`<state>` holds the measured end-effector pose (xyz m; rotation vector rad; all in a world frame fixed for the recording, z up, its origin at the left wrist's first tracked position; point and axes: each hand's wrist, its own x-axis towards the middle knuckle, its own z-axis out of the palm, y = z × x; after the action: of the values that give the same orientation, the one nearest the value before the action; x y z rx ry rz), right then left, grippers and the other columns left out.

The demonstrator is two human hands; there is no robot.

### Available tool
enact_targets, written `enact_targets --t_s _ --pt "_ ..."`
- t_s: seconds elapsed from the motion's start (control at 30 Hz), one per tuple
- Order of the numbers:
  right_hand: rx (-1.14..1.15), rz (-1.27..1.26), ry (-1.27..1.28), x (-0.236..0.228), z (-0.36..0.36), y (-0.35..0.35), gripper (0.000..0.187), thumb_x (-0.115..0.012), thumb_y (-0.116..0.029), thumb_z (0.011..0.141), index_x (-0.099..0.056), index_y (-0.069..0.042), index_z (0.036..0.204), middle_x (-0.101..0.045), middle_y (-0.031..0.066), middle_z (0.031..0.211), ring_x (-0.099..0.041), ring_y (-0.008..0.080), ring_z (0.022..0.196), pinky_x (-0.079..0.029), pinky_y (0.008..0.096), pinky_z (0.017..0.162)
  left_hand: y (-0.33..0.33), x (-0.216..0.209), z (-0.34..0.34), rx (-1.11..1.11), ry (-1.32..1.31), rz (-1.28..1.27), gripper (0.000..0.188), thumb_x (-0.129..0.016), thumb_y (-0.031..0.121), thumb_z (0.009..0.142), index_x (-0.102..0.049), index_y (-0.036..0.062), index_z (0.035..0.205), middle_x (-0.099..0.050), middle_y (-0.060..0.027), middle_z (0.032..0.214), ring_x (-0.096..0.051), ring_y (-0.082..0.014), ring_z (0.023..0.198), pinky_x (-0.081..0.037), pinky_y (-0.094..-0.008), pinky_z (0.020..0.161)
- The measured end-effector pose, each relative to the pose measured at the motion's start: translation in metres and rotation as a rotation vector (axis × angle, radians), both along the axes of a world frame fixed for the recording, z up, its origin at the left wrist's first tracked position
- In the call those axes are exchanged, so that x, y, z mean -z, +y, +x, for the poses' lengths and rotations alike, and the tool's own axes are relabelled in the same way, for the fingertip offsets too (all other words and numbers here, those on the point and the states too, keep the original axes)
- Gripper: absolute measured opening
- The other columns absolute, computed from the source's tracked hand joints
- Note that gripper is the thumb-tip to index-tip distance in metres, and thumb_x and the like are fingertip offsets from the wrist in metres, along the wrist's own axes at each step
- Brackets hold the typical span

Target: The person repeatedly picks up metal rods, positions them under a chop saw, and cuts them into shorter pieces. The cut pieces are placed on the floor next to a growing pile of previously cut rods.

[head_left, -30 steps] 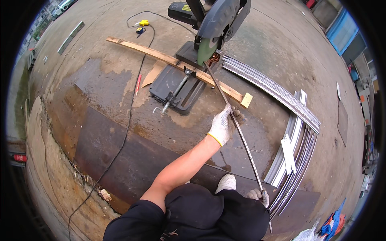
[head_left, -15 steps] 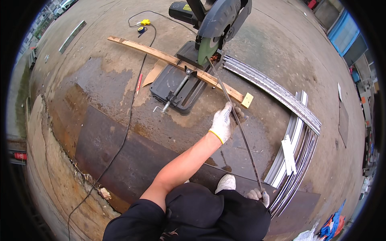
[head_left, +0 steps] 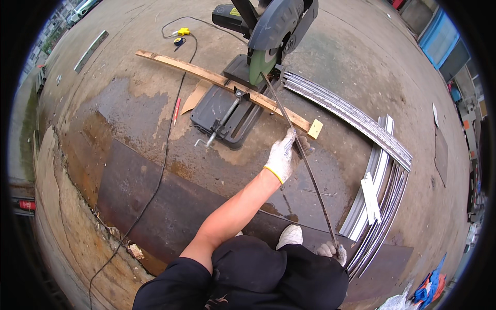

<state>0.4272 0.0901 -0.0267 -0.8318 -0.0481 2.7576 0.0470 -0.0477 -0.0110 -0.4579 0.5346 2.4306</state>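
A long thin dark metal bar [head_left: 311, 173] slants from near my right knee up to the green disc [head_left: 263, 63] of a chop saw [head_left: 281, 31]. Its far tip meets the disc's edge in the picture; whether they touch, I cannot tell. My left hand [head_left: 281, 156], in a white knit glove with a yellow cuff, is closed round the middle of the bar. Gloved too, my right hand [head_left: 328, 250] grips the bar's near end beside my knee. Beneath the bar, a wooden batten [head_left: 206, 74] lies across the saw's black base [head_left: 214, 111], near the vise screw [head_left: 227, 116].
Aluminium profiles [head_left: 346, 113] and a bundle of thin strips [head_left: 380, 227] lie to the right. A black cable [head_left: 164, 170] crosses the wet concrete on the left, past a red pencil-like stick [head_left: 177, 111]. A dark sheet [head_left: 155, 191] lies under my feet.
Sparks glowing beside the disc half a second ago no longer show. My hands keep the same hold on the bar, and the whole view has shifted slightly.
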Motion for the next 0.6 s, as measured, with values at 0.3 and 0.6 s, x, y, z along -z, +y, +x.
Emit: enact_targets --t_s 0.3,0.6 --pt "0.168 0.23 -0.205 -0.039 -0.028 -0.021 0.033 -0.065 -0.041 0.096 -0.073 -0.011 0.106 -0.049 0.0047 0.083 -0.043 0.017 0.072 -0.041 0.0293 0.064 0.004 0.009 -0.013 0.161 0.044 0.145 0.046 -0.054 0.052 0.101 -0.063 0.0083 0.111 -0.069 -0.0202 0.112 -0.065 -0.035 0.106 -0.05 -0.0506 0.098" --pt "0.651 0.157 -0.214 -0.017 0.033 0.072 0.036 -0.053 -0.036 0.097 -0.071 -0.004 0.094 -0.048 0.0063 0.072 -0.038 0.0146 0.049 -0.033 0.026 0.041 0.053 -0.041 0.108 0.76 0.648 -0.216 0.064 -0.055 0.041 0.103 -0.042 -0.0035 0.148 -0.056 -0.0255 0.14 -0.055 -0.0315 0.13 -0.043 -0.0437 0.109"
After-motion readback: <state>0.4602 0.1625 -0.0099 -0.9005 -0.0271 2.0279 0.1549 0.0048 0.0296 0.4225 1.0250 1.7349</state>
